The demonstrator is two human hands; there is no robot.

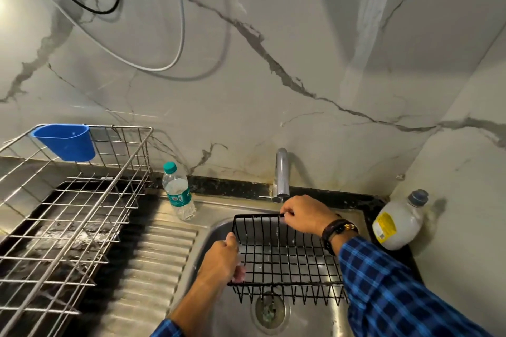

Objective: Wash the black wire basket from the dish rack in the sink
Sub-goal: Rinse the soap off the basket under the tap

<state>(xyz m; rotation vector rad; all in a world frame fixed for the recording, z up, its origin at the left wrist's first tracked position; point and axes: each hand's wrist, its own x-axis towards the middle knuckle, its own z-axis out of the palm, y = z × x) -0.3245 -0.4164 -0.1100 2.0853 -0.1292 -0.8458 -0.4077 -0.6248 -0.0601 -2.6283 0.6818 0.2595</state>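
Both hands, left hand (223, 260) and right hand (304, 213), fingers closed on the black wire basket (284, 254) over the sink (219, 230), should tilt it under the tap (282, 172).

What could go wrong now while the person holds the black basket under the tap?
The black wire basket is held over the sink by wet hands; the left hand may slip. Tilting it could knock the tap where the right hand grips. Splashes may reach the plastic bottle.
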